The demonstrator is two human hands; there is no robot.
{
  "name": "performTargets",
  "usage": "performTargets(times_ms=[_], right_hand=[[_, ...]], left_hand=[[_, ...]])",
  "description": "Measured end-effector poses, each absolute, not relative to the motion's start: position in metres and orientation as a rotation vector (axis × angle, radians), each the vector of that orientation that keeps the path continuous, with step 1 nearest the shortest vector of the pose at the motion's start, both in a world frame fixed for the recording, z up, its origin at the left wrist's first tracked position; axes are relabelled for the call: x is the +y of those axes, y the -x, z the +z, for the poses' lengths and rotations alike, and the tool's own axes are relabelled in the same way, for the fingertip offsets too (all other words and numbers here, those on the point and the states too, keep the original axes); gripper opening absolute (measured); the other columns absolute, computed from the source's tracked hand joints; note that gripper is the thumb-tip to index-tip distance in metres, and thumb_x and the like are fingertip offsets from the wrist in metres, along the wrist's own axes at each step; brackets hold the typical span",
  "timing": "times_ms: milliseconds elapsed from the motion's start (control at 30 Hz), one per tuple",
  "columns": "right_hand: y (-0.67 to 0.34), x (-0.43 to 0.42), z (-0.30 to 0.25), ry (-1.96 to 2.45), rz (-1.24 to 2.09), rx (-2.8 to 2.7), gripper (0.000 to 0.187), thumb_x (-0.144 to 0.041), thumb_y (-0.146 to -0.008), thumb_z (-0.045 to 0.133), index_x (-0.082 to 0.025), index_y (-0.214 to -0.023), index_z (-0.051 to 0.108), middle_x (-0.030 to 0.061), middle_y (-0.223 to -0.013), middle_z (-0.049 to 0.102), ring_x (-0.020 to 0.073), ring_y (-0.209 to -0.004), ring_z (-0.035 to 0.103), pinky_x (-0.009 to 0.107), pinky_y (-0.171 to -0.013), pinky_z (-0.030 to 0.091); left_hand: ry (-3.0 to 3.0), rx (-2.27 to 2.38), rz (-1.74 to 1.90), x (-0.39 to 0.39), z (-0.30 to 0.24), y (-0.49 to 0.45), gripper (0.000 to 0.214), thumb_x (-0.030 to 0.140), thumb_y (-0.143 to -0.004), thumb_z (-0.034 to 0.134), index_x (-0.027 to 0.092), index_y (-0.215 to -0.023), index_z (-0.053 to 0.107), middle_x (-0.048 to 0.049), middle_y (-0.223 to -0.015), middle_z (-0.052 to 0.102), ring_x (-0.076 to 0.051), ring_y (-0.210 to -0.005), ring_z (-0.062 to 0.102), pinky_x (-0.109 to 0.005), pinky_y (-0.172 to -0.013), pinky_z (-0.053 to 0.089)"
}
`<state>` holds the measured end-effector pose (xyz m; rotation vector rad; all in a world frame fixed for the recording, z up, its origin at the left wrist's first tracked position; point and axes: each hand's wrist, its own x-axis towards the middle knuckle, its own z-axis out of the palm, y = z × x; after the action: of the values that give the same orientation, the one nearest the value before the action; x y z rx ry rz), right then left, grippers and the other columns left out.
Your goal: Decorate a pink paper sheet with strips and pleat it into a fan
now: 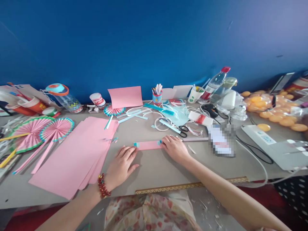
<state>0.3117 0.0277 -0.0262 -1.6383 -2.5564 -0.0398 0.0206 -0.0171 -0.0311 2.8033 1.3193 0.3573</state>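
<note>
A narrow pink paper strip (149, 145) with blue ends lies flat on the table, a clear-looking band near each end. My left hand (123, 164) rests at the strip's left end, palm down, its fingers stretched out and the thumb apart. Over the right end lie the fingers of my right hand (175, 149), extended and pressing down; its thumb is hidden. Left of my left hand is a fanned stack of pink paper sheets (69, 150). A pair of black scissors (183, 131) lies just beyond my right hand.
Pleated paper fans (57, 129) lie at the left. Blue and white paper strips (166, 112) clutter the back, near a pen cup (157, 98) and a plastic bottle (214, 85). A phone (221, 140), a power strip (263, 138) and orange balls (276, 106) are on the right.
</note>
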Motion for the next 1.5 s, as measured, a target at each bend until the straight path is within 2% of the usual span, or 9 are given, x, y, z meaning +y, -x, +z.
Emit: performTargets(times_ms=[333,500,700,967,1067,1200,1267,1367,1500], right_hand=[[-0.254,0.023,-0.006,1.246,-0.117,-2.754,0.011,-0.019,-0.093,0.055,-0.019,-0.093,0.065,0.0086,-0.095,0.068,0.0243,-0.093,0.057,0.036,-0.079,0.042],[-0.256,0.028,-0.007,1.242,0.270,-2.440,0.011,-0.022,-0.095,0.054,-0.021,-0.097,0.065,0.0060,-0.097,0.070,0.0214,-0.092,0.060,0.033,-0.081,0.044],[-0.245,0.015,-0.004,1.236,0.747,-1.843,0.013,-0.030,-0.087,0.063,-0.021,-0.095,0.061,0.0023,-0.085,0.069,0.0181,-0.078,0.063,0.030,-0.071,0.048],[-0.242,0.017,-0.023,0.947,1.229,-1.460,0.025,-0.038,-0.087,0.063,-0.020,-0.102,0.058,0.0079,-0.098,0.071,0.0218,-0.090,0.069,0.036,-0.081,0.056],[-0.261,0.014,-0.025,1.097,0.957,-1.533,0.041,-0.036,-0.088,0.061,-0.022,-0.125,0.048,0.0115,-0.119,0.064,0.0224,-0.096,0.067,0.038,-0.078,0.057],[-0.275,0.008,-0.011,1.206,0.173,-1.972,0.064,-0.029,-0.087,0.065,-0.022,-0.145,0.037,0.0139,-0.146,0.047,0.0308,-0.133,0.043,0.052,-0.108,0.036],[-0.272,0.007,-0.004,1.144,-0.047,-2.217,0.049,-0.023,-0.090,0.062,-0.021,-0.137,0.048,0.0118,-0.138,0.055,0.0291,-0.130,0.044,0.049,-0.109,0.033],[-0.266,0.011,-0.005,1.101,-0.179,-2.394,0.013,-0.017,-0.094,0.054,-0.019,-0.102,0.064,0.0066,-0.101,0.069,0.0213,-0.097,0.058,0.037,-0.089,0.042],[-0.268,0.016,-0.014,1.081,-0.232,-2.440,0.011,-0.019,-0.095,0.055,-0.018,-0.087,0.062,0.0042,-0.087,0.067,0.0193,-0.083,0.055,0.033,-0.077,0.039]], left_hand=[[-2.709,1.335,0.459,-0.021,-0.033,-0.016,0.055,0.036,-0.096,0.051,0.021,-0.147,0.038,-0.0123,-0.142,0.050,-0.028,-0.129,0.049,-0.046,-0.107,0.044],[-2.345,1.468,0.872,-0.021,-0.027,-0.008,0.039,0.030,-0.099,0.045,0.024,-0.138,0.043,-0.0116,-0.139,0.053,-0.023,-0.132,0.050,-0.041,-0.108,0.046],[-2.329,1.263,0.869,-0.010,-0.010,-0.034,0.042,0.035,-0.095,0.054,0.025,-0.135,0.044,-0.0089,-0.130,0.062,-0.023,-0.117,0.062,-0.036,-0.096,0.054],[-2.677,1.322,0.861,0.015,0.003,-0.057,0.032,0.010,-0.097,0.041,0.021,-0.124,0.055,-0.0069,-0.109,0.067,-0.020,-0.100,0.063,-0.034,-0.087,0.052],[-2.770,1.424,0.720,0.023,0.002,-0.049,0.031,0.007,-0.093,0.045,0.020,-0.118,0.058,-0.0060,-0.101,0.068,-0.021,-0.093,0.064,-0.035,-0.080,0.051],[-2.887,1.414,0.516,0.023,-0.002,-0.051,0.029,0.006,-0.090,0.051,0.019,-0.116,0.058,-0.0053,-0.100,0.067,-0.023,-0.091,0.062,-0.038,-0.076,0.049],[-2.920,1.343,0.486,0.020,-0.005,-0.057,0.028,0.007,-0.091,0.052,0.019,-0.115,0.058,-0.0048,-0.099,0.066,-0.022,-0.090,0.061,-0.038,-0.076,0.048],[-2.930,1.268,0.492,0.016,-0.010,-0.061,0.022,0.010,-0.095,0.049,0.019,-0.113,0.058,-0.0036,-0.095,0.065,-0.021,-0.088,0.060,-0.037,-0.076,0.046],[-2.945,1.265,0.540,0.017,-0.014,-0.051,0.014,0.014,-0.097,0.049,0.018,-0.103,0.060,-0.0036,-0.094,0.065,-0.019,-0.088,0.059,-0.035,-0.078,0.044]])
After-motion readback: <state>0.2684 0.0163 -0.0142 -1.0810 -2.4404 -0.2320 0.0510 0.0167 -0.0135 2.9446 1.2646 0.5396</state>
